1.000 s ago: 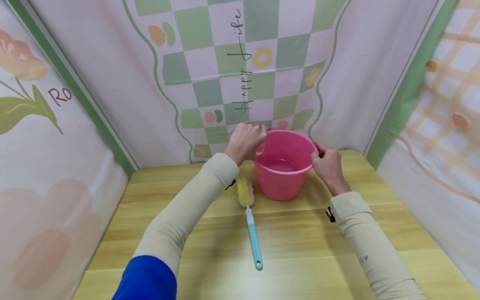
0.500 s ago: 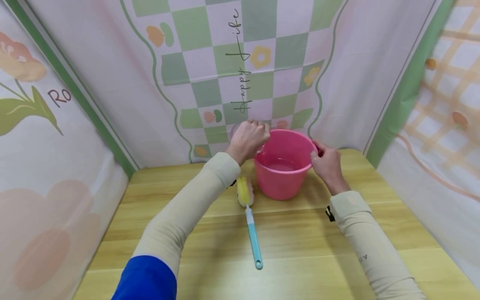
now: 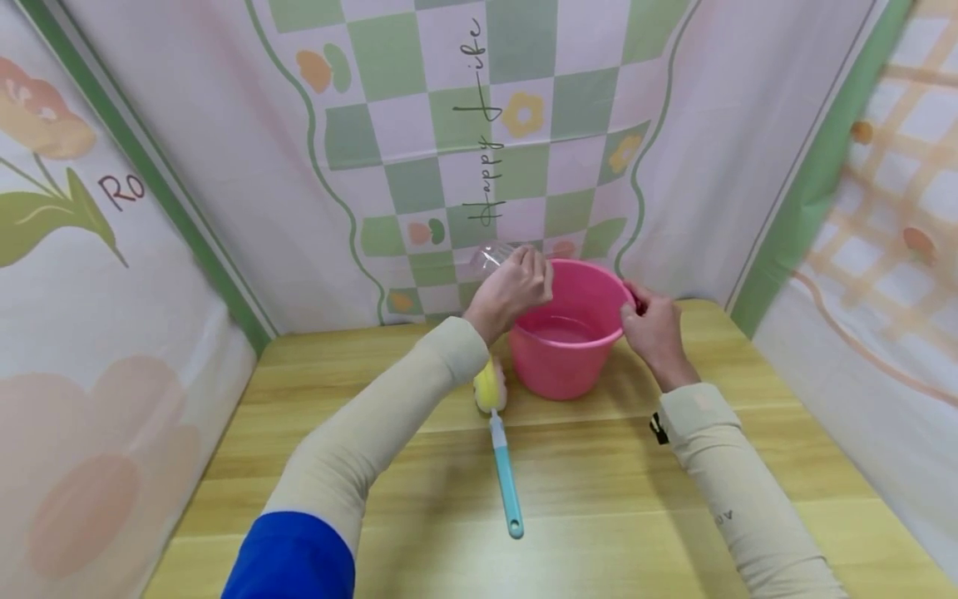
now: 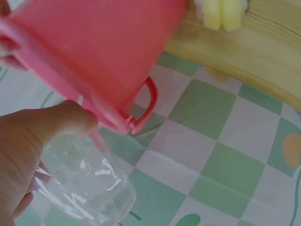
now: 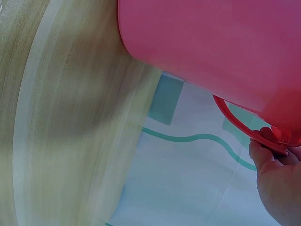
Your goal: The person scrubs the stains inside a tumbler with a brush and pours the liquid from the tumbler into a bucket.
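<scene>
A pink bucket (image 3: pixel 565 366) stands on the wooden table near its back edge. My left hand (image 3: pixel 512 287) is over the bucket's left rim and grips a clear see-through container (image 4: pixel 87 183). In the head view, the container's rounded end sticks out behind my knuckles, toward the upper left; its other end is hidden by the hand. My right hand (image 3: pixel 654 333) holds the bucket's right rim. In the right wrist view, its fingers lie at the bucket's red handle (image 5: pixel 240 125), close under the rim. A sponge brush (image 3: pixel 505 466) with a yellow-and-white head lies left of the bucket, its blue handle pointing toward me.
A cloth wall (image 3: pixel 389 75) with green and white checks rises right behind the table (image 3: pixel 359 516). More printed cloth hangs on the left and right sides. My left forearm passes close over the brush's head.
My left hand has shifted right and tilted over the bucket's rim, so the clear container's rounded end now shows behind it. The right hand, bucket and brush stay in place.
</scene>
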Tool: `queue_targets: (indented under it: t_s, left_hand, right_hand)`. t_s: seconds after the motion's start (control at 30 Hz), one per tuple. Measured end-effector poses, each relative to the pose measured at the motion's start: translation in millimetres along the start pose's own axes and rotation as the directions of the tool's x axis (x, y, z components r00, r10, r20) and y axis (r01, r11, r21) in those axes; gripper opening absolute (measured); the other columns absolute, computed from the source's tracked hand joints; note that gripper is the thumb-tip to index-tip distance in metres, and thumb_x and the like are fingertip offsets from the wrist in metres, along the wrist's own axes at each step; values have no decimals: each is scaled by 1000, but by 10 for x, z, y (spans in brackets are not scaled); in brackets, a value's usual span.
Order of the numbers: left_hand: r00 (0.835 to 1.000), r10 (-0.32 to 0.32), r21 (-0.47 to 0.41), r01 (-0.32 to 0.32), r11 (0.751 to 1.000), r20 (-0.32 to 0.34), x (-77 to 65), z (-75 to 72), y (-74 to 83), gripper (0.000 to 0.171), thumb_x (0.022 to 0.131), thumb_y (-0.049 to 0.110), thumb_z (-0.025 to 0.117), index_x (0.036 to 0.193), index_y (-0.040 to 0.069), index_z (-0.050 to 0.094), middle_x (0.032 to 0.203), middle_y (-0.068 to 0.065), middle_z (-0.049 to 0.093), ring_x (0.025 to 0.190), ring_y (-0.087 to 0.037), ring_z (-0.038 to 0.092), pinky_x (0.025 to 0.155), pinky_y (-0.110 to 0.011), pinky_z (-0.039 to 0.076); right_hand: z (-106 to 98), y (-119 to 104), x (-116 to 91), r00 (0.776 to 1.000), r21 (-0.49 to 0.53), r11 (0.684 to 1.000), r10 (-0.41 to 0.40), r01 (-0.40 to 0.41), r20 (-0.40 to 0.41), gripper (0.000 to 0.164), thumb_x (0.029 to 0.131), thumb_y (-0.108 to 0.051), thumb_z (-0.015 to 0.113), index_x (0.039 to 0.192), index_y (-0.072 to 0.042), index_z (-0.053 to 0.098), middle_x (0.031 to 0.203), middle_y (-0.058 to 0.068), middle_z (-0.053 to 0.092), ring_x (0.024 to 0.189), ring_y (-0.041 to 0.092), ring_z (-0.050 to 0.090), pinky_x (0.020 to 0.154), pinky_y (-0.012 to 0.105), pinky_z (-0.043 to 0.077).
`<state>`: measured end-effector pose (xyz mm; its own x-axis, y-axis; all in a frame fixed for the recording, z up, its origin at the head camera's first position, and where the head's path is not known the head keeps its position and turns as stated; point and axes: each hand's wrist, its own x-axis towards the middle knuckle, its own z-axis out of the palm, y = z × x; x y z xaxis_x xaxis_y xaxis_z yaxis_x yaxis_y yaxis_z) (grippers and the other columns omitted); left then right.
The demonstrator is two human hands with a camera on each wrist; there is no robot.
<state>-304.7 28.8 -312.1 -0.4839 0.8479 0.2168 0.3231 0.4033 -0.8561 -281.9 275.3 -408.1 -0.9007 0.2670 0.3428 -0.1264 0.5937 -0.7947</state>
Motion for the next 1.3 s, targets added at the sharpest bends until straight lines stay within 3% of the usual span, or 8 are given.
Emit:
queue_targets:
  t_s: [0.27, 0.4, 0.5, 0.6, 0.77, 0.9, 1.03, 1.3]
  left_hand:
    - [998, 48, 98, -45, 994, -26, -126, 25, 98, 45, 109, -8, 39, 151, 0, 54, 150, -17, 62, 141, -28, 60, 117, -40, 48]
    - [992, -87, -42, 84, 996, -92, -181, 33, 40, 41, 108, -6, 45, 146, 0, 59, 146, -17, 66, 137, -27, 64, 115, -39, 51]
    - [968, -227, -200, 203, 959, -107, -221, 18, -66, 36, 108, -1, 50, 141, 0, 63, 141, -16, 69, 133, -26, 67, 113, -38, 52]
    - [929, -368, -425, 313, 849, -51, -268, -13, -199, 33, 103, 14, 64, 134, 2, 65, 138, -14, 71, 132, -26, 67, 115, -38, 52]
    - [828, -540, -720, 467, 514, 151, -401, -44, -410, 69, 81, 48, 89, 130, 9, 62, 118, -5, 75, 111, -23, 72, 90, -36, 64]
    - [761, -582, -786, 535, 310, 288, -541, -30, -514, 92, 74, 60, 92, 143, 9, 58, 106, -4, 77, 87, -19, 72, 73, -32, 63]
    - [707, -588, -787, 589, 184, 392, -704, -5, -542, 105, 71, 61, 94, 151, 8, 54, 97, -7, 77, 70, -16, 67, 65, -26, 60]
    - [645, -584, -765, 641, 63, 493, -1075, 74, -475, 92, 74, 59, 91, 145, 9, 61, 95, -9, 76, 65, -17, 52, 53, -26, 40]
  right_hand:
    - [15, -39, -19, 1000, -12, 1000, 10, -10, 8, 49, 102, -13, 51, 149, -4, 58, 131, 25, 70, 102, 25, 59, 63, 6, 44]
    - [9, -48, -9, 1000, -16, 1000, 7, -7, 4, 49, 102, -13, 50, 149, -3, 58, 129, 26, 70, 101, 25, 59, 63, 6, 43]
    - [11, -46, 0, 1000, -9, 1000, 5, -4, 8, 49, 102, -13, 50, 149, -4, 58, 131, 25, 70, 102, 25, 59, 63, 5, 44]
    - [15, -35, -4, 1000, -3, 1000, 1, -1, 8, 49, 102, -12, 50, 150, -4, 57, 132, 26, 70, 101, 24, 59, 63, 5, 45]
    - [21, -21, -12, 1000, -10, 1000, 1, -1, -7, 48, 102, -13, 51, 149, -4, 59, 130, 26, 71, 100, 23, 59, 63, 5, 44]
    - [22, -8, -9, 1000, -14, 1000, 10, -10, -16, 49, 101, -13, 51, 148, -4, 59, 127, 25, 71, 100, 24, 58, 64, 5, 43]
    - [21, -4, 2, 1000, -7, 1000, 24, -24, -11, 49, 101, -13, 51, 149, -3, 58, 128, 25, 71, 101, 24, 59, 64, 5, 44]
    - [39, -10, 6, 1000, -9, 1000, 20, -20, 0, 49, 103, -15, 50, 150, -3, 57, 135, 25, 69, 107, 26, 60, 67, 3, 43]
